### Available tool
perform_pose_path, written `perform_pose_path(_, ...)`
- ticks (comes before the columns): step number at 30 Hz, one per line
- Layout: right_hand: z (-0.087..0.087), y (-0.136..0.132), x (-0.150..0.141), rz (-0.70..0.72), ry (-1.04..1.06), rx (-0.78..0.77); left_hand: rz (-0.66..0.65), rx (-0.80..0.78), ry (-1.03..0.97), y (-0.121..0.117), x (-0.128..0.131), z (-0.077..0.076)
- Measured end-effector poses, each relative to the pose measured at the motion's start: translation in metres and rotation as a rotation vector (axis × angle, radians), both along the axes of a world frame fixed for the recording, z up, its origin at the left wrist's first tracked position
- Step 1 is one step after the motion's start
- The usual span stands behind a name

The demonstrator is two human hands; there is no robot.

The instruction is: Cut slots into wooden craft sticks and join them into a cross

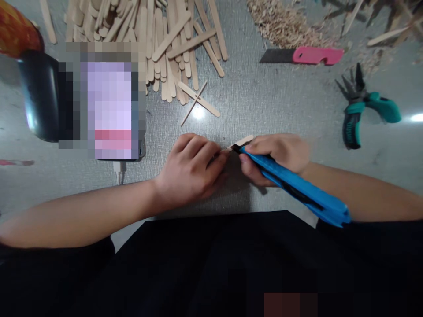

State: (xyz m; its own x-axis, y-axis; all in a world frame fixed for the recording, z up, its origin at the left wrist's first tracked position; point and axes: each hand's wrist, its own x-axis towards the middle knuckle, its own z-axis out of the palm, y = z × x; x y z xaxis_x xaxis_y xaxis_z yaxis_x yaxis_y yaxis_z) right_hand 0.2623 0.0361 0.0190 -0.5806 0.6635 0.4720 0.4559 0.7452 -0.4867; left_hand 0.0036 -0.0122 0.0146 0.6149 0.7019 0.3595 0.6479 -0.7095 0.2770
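Note:
My right hand [276, 154] is closed around a blue utility knife [294, 182], whose black tip end points left toward my other hand. At that tip lies a pale wooden craft stick [245, 140], partly hidden by my fingers. My left hand [194, 167] has its fingers curled and pinches the left end of the stick against the table. Just beyond my hands, a thin wooden sliver [189, 113] rests crosswise over another craft stick [209, 107].
A heap of craft sticks [158, 48] lies at the back. A pink cutter [317, 55] sits beside wood shavings [284, 26]. Teal-handled pliers [353, 108] rest open at right. On the left are a blurred-out phone [110, 105] with a cable and a black rounded object [39, 97].

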Motion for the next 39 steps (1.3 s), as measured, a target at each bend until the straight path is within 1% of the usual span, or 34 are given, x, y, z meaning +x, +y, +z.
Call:
perform_pose_path(3, 0.0, 0.002, -0.006, 0.033, 0.049, 0.079, 0.001, 0.003, 0.0, 0.001, 0.0, 0.001)
perform_pose_path(5, 0.001, 0.004, -0.008, 0.037, 0.031, 0.095, 0.001, 0.0, -0.006, 0.001, 0.0, 0.002)
perform_pose_path(7, 0.001, 0.005, -0.007, 0.012, -0.018, 0.046, 0.001, -0.01, -0.01, 0.002, 0.0, 0.003)
perform_pose_path(10, 0.001, 0.005, -0.006, 0.006, -0.093, -0.094, 0.004, -0.014, -0.015, 0.002, 0.001, 0.004)
perform_pose_path(12, 0.0, 0.005, -0.007, 0.013, -0.098, -0.124, 0.005, -0.011, -0.015, 0.002, 0.001, 0.003)
perform_pose_path(15, -0.002, 0.003, -0.008, 0.008, -0.054, -0.076, 0.003, 0.005, -0.008, 0.002, 0.001, 0.0)
perform_pose_path(20, -0.005, -0.001, -0.004, 0.14, -0.023, -0.085, -0.008, 0.068, -0.001, 0.003, 0.0, -0.004)
perform_pose_path(22, -0.006, -0.002, -0.003, 0.119, 0.002, -0.043, -0.015, 0.074, 0.019, 0.003, 0.001, -0.004)
perform_pose_path(24, -0.006, -0.002, -0.002, 0.067, 0.038, 0.02, -0.022, 0.098, 0.028, 0.003, 0.001, -0.004)
perform_pose_path(26, -0.006, -0.003, -0.001, 0.029, 0.049, 0.04, -0.018, 0.116, 0.028, 0.003, 0.002, -0.004)
perform_pose_path(27, -0.007, -0.004, 0.0, 0.016, 0.025, 0.009, -0.015, 0.115, 0.025, 0.003, 0.002, -0.005)
perform_pose_path(30, -0.008, -0.006, 0.003, -0.016, -0.092, -0.163, -0.013, 0.079, 0.015, 0.002, 0.003, -0.006)
perform_pose_path(32, -0.008, -0.006, 0.005, -0.024, -0.097, -0.224, -0.013, 0.061, 0.012, 0.002, 0.002, -0.007)
perform_pose_path(36, -0.002, -0.004, 0.005, -0.009, -0.079, -0.243, -0.012, 0.043, 0.006, 0.002, 0.002, -0.005)
perform_pose_path(39, 0.002, -0.002, 0.003, -0.007, -0.076, -0.19, -0.01, 0.024, 0.011, 0.002, 0.001, -0.004)
